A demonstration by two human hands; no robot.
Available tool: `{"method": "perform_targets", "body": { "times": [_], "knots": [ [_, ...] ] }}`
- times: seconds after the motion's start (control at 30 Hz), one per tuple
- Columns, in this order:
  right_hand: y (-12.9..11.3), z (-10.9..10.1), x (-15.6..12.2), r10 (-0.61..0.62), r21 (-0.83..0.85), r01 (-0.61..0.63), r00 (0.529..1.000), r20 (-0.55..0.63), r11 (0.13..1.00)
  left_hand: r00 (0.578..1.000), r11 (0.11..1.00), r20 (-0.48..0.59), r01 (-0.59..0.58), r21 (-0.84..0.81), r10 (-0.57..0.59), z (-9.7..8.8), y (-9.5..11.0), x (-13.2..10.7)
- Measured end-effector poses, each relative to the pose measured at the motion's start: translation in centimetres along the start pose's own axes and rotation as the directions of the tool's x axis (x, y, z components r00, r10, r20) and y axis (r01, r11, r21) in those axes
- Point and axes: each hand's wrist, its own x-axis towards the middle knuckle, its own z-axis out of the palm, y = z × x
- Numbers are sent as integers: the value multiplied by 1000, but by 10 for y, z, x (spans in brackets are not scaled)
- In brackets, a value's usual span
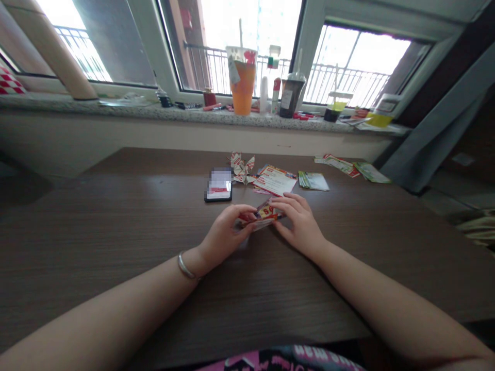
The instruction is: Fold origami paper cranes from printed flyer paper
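Note:
Between my two hands is a small folded piece of printed paper (266,212), colourful on top with a pale folded edge toward me. My left hand (228,226) pinches its left end between thumb and fingers. On the other side, my right hand (299,221) has its thumb under the near right edge and its fingers over the far edge. Just beyond lies a stack of printed leaflets (275,179). Left of that stack sit folded paper pieces (243,167) with red and white print. A phone (219,184) with a lit screen rests beyond my left hand.
Green-edged cards (313,181) lie right of the leaflets, with more printed papers (340,165) at the table's far right. On the windowsill (185,114) stand an orange drink cup (243,85), a dark cup (291,97) and several bottles. The brown table (116,232) extends around my arms.

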Motion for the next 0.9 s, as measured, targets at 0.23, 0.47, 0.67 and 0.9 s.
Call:
{"method": "perform_targets", "body": {
  "times": [0.23,0.47,0.67,0.9],
  "knots": [
    [4,0,-1,-79,66,71,989,122,995,968,992,233,-113,59,97,-11,5,3],
    [12,-4,-1,-221,96,199,896,385,975,926,961,373,-154,230,59,-13,-1,8],
    [13,-7,1,-215,117,181,869,445,976,888,926,460,-178,333,5,-9,-3,10],
    [15,-8,0,-178,105,146,871,458,984,852,908,522,-255,333,47,-10,-2,8]
  ]
}}
